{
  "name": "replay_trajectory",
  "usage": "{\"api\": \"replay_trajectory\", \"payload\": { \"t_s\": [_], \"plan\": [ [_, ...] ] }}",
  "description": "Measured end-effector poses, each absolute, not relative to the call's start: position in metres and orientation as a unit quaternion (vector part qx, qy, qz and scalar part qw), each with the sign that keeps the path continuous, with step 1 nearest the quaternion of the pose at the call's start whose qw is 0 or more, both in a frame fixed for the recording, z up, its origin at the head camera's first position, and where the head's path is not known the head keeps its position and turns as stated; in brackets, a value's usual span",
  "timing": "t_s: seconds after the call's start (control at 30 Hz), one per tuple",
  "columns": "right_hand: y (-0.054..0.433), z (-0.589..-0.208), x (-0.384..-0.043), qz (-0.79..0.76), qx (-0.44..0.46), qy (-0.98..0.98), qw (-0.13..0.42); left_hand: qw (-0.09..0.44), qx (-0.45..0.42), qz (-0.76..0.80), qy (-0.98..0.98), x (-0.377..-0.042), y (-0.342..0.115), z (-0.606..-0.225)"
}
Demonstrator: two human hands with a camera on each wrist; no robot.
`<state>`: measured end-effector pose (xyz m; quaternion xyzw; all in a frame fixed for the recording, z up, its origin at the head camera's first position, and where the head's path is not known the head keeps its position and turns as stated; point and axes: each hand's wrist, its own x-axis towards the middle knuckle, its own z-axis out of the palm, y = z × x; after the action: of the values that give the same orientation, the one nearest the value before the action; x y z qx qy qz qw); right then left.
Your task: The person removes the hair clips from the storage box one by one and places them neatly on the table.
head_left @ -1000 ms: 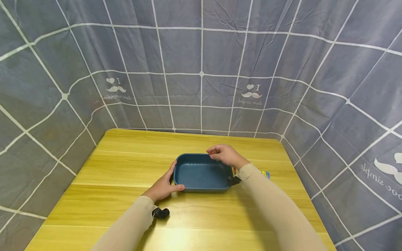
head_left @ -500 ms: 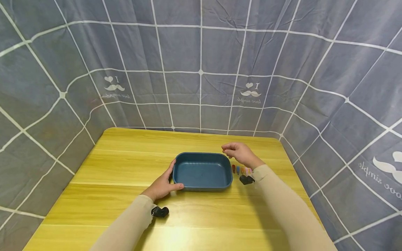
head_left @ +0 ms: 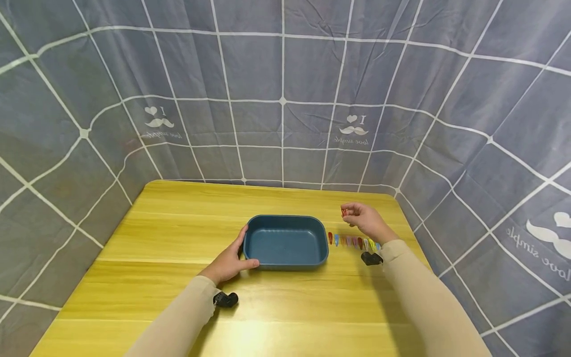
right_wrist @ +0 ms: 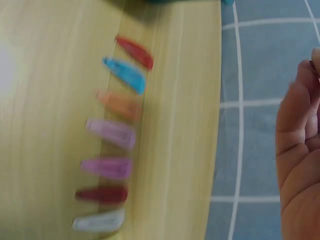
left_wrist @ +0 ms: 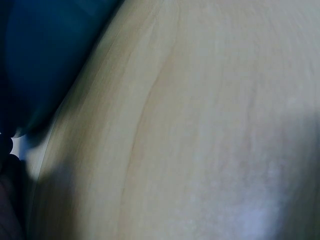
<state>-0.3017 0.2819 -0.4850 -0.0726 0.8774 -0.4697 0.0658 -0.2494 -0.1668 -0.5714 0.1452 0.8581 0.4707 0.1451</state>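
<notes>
My right hand (head_left: 365,219) pinches a small red hair clip (head_left: 344,212) between thumb and fingertips, raised over the table behind a row of clips. In the right wrist view only part of that hand (right_wrist: 297,135) shows. The row runs rightward from the basin: a red clip (right_wrist: 135,51), a blue clip (right_wrist: 125,75), an orange clip (right_wrist: 119,105), then several others. At the left end of the dark blue basin (head_left: 285,267), my left hand (head_left: 227,262) rests with extended fingers along the side and its thumb on the front rim.
Both objects stand on a wood-grain table (head_left: 285,312). A grey checked curtain (head_left: 263,124) hangs behind the table and along both sides. Small black cameras (head_left: 226,299) sit at the wrists. The left wrist view shows mostly tabletop and the basin's side (left_wrist: 50,55).
My right hand has moved rightward from above the basin's back rim, past its right end, still pinching something red. More of the clip row has come into sight. My left hand has stayed at the basin.
</notes>
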Motion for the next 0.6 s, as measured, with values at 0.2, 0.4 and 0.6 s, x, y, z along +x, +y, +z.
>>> {"api": "replay_trajectory", "payload": {
  "t_s": [0.2,0.4,0.6],
  "plan": [
    [0.311,-0.489,-0.295,-0.466,-0.050,0.882,0.051,0.147,0.145,0.468,0.859,-0.250,-0.167,-0.572],
    [0.343,-0.498,-0.291,-0.455,-0.029,0.889,0.041,0.149,0.141,0.464,0.862,-0.252,-0.167,-0.574],
    [0.367,-0.507,-0.282,-0.468,-0.009,0.883,0.036,0.153,0.140,0.471,0.857,-0.253,-0.167,-0.576]
  ]
}}
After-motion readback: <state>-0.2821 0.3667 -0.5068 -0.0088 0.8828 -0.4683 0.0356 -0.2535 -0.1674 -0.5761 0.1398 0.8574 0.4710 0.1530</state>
